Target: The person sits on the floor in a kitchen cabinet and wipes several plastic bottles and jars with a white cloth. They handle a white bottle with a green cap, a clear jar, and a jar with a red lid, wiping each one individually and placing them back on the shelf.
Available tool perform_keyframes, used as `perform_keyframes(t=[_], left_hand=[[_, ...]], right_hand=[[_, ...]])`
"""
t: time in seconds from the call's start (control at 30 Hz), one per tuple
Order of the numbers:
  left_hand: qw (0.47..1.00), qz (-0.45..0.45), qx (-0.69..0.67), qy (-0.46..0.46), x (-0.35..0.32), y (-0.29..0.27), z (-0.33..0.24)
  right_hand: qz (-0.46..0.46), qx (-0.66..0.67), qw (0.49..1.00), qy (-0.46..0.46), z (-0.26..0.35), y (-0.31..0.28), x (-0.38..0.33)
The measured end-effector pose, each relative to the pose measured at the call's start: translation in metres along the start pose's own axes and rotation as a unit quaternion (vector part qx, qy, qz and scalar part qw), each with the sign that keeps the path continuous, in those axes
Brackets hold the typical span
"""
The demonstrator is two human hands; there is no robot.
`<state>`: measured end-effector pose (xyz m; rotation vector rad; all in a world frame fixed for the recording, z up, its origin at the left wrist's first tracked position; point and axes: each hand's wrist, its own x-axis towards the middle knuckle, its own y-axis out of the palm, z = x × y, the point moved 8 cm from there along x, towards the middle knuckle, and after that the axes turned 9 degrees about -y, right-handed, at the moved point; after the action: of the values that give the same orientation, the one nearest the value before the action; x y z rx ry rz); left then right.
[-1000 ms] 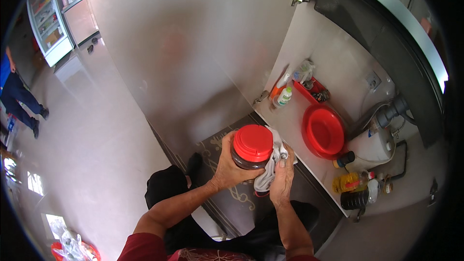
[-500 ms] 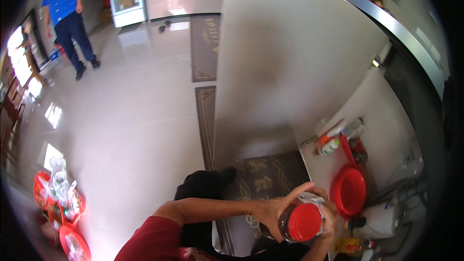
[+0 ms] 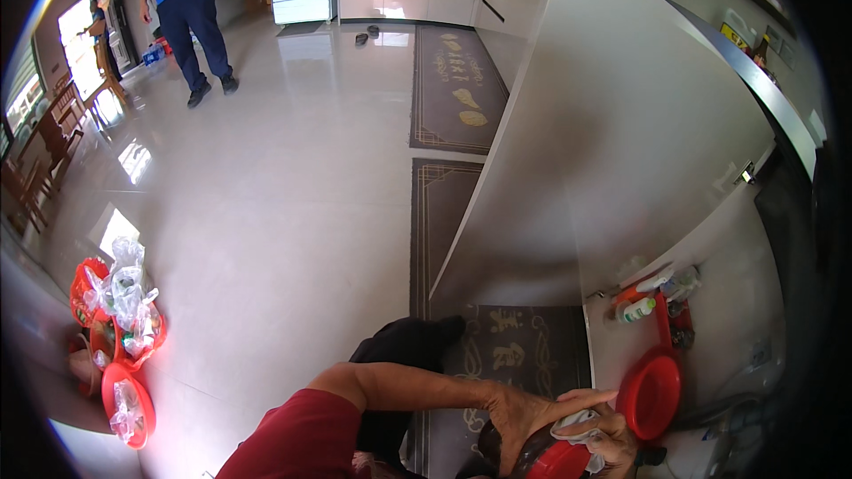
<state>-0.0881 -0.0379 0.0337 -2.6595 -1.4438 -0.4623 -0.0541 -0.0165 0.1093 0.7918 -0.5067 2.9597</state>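
Observation:
A dark jar with a red lid (image 3: 561, 463) is held low in front of me, partly cut off by the picture's lower edge. My left hand (image 3: 524, 417) wraps around the jar's side, its index finger stretched toward the right. On the jar's far right side, my right hand (image 3: 619, 445) presses a crumpled white cloth (image 3: 581, 430) against it, the fingers bent over the cloth. What the jar contains cannot be made out. Just beyond my right hand stands a red basin (image 3: 650, 395) inside the open cabinet.
An open cabinet door (image 3: 612, 133) rises in front of me. Bottles (image 3: 637, 309) and a white jug (image 3: 697, 452) stand in the cabinet. Dark mats (image 3: 457, 89) lie along the floor. Red baskets with plastic bags (image 3: 129, 293) sit at left; a person in blue (image 3: 182, 9) stands far off.
My view has swung, so the room sits further right and my hands lower. The jar has moved down toward the picture's lower edge, with the cloth still against it.

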Motion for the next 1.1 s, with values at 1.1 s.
perform_keyframes(t=[1.1], left_hand=[[0.861, -0.501, 0.080, -0.010, -0.008, -0.084, 0.004]], right_hand=[[-0.528, -0.141, 0.822, 0.163, -0.084, -0.039, -0.106]])
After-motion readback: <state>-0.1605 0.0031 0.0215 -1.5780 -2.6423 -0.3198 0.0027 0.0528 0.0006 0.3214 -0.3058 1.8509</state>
